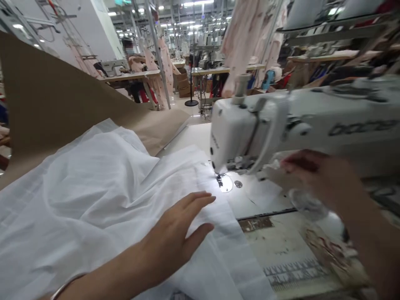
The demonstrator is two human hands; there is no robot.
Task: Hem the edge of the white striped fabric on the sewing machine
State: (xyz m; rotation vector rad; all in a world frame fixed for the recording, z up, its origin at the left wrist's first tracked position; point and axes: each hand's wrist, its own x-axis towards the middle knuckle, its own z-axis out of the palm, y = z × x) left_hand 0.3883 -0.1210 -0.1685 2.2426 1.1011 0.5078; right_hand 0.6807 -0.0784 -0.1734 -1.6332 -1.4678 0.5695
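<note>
My left hand [178,233] lies flat, fingers spread, on white striped fabric [103,196] that covers the left half of the sewing table. Its fingertips point toward the lit needle and presser foot [220,180] of a white sewing machine [250,129]. My right hand [321,175] is blurred, raised under the machine's arm to the right of the needle. Its fingers are bent around something pale and blurry; what it is I cannot make out.
Brown paper [46,100] rises behind the fabric on the left. The table top [281,246] at front right shows worn ruler marks. Another person sits at a far sewing table [131,75]. Pink garments [243,37] hang overhead.
</note>
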